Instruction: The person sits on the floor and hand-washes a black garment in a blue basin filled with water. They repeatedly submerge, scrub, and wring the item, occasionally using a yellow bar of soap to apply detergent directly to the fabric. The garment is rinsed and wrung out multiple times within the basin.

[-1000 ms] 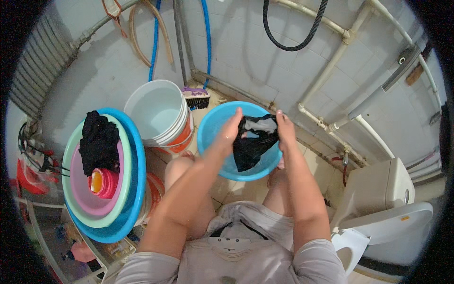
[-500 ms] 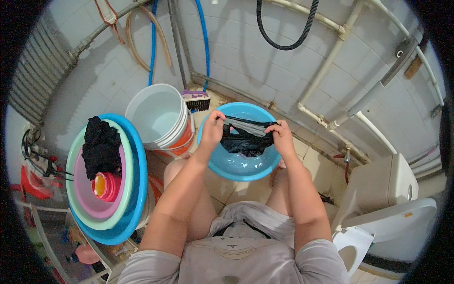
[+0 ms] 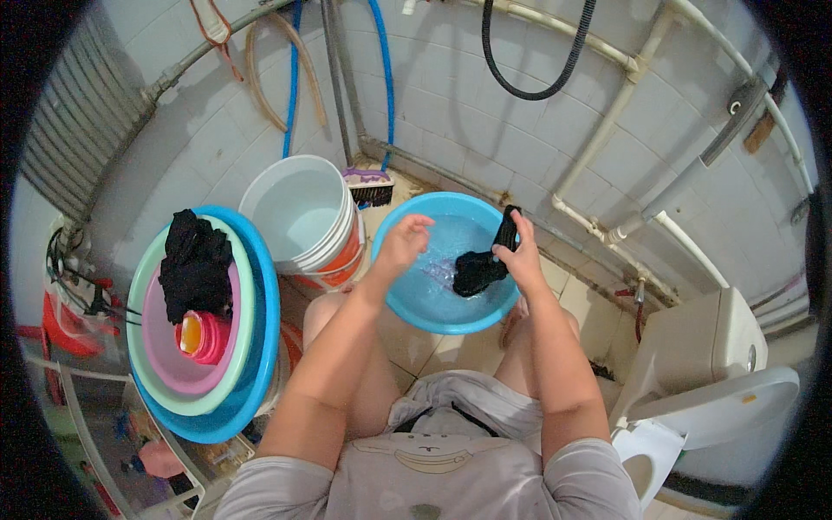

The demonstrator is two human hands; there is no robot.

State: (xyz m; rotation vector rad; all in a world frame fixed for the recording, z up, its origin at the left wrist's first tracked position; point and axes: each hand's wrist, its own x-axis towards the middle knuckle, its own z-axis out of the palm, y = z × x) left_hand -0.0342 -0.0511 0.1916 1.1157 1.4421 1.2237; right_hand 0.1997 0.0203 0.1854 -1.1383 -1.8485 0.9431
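A wet black garment [image 3: 479, 270] hangs bunched from my right hand [image 3: 518, 251], whose thumb and fingers pinch its upper end. Its lower part dips toward the water in a blue basin [image 3: 407, 313] between my knees. Above the basin's left side is my left hand [image 3: 404, 248], holding nothing, its fingers loosely bent and apart. Small bubbles show on the water near the garment.
A white bucket [image 3: 251, 204] of water stands left of the basin, a brush [image 3: 369, 187] behind it. Farther left, nested blue, green and pink basins [image 3: 270, 334] hold black clothes [image 3: 196, 267] and a pink container [image 3: 211, 337]. A toilet [image 3: 693, 342] is at right.
My left hand has let go of the black garment, which was stretched between both hands. It now hangs gathered from my right hand alone. The view has shifted slightly.
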